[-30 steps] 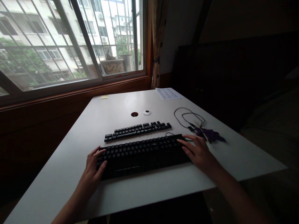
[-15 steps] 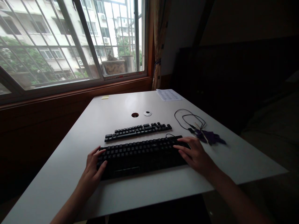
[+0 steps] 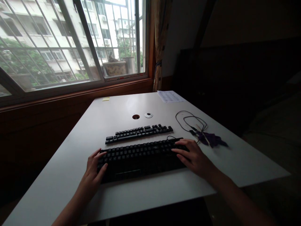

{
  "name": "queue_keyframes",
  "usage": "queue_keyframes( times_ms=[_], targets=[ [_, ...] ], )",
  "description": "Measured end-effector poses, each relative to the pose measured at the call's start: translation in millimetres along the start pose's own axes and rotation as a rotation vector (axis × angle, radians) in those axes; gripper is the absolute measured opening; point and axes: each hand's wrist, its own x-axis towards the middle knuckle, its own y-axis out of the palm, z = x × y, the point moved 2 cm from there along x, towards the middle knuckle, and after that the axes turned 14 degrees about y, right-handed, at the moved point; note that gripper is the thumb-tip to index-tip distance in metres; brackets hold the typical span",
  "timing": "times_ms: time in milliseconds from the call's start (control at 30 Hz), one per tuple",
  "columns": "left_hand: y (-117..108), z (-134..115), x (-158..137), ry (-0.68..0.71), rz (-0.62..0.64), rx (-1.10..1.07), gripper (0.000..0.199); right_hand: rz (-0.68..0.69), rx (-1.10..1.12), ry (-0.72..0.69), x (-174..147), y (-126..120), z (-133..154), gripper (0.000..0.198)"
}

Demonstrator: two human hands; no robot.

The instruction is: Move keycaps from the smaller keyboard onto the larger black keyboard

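Observation:
A black computer keyboard (image 3: 141,164) lies on the white table, keys on its back rows and a dark, bare-looking front part. My left hand (image 3: 94,169) grips its left end, thumb on top and fingers along the edge. Over the right end, my right hand (image 3: 192,157) rests with fingers apart, their tips touching or just above the keys; it holds nothing. Just behind the keyboard, loose black keycaps (image 3: 138,133) lie in rows, a long bar-shaped one among them.
On the white table (image 3: 150,191), a coiled black cable (image 3: 185,111) and a purple cloth (image 3: 211,139) with a thin stick lie at right. Farther back are a round hole (image 3: 135,116), a white ring cover (image 3: 148,115), printed paper (image 3: 170,96) and a yellow note (image 3: 105,99).
My right hand has shifted slightly left over the keys. My left hand, the keyboard and the keycaps stay in place.

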Motion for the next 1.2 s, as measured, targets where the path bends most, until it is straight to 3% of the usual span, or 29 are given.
queue_keyframes(
  times_ms=[433, 833, 1200],
  targets=[
    [4.7, -20.3, 2.5, -0.029, -0.059, -0.035, 0.036, 0.002, -0.100, 0.015, 16.1, 11.6, 13.3, 0.036],
    [3.3, -16.4, 1.8, -0.015, -0.041, -0.026, 0.036, -0.082, 0.034, -0.069, 12.5, 8.8, 16.7, 0.021],
    [5.1, -14.3, 1.9, -0.009, -0.065, -0.024, 0.035, -0.115, 0.060, -0.050, 3.5, 10.3, 12.4, 0.032]
  ],
)
